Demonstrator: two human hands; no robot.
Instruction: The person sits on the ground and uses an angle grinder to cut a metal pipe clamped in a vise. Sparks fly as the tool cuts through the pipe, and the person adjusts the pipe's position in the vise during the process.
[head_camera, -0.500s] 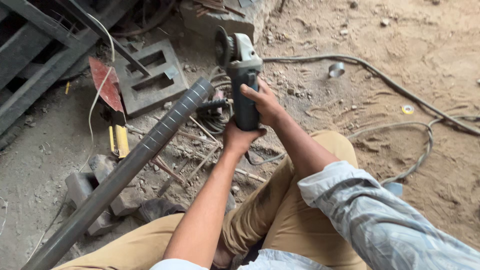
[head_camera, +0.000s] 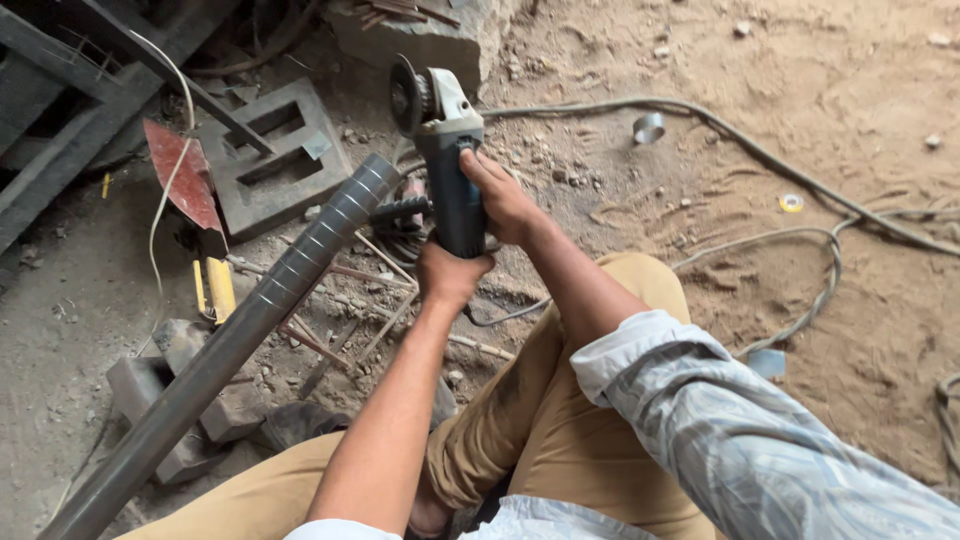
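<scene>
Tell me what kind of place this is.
Probably a rough metalworking yard: an angle grinder held in both hands, a long steel pipe propped on blocks, scrap metal and cables across a dirt floor.

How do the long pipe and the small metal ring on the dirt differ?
The pipe is long, dark and propped at a slant on stone blocks; the ring is a short, shiny stub lying alone on sandy ground. The pipe lies beside the grinder; the ring lies farther off. Both are round, hollow metal.

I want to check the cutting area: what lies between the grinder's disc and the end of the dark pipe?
In the head view, only bare dusty ground separates the grinder's disc from the pipe's upper end; the grinder's black side handle lies lower, beside the pipe.
</scene>
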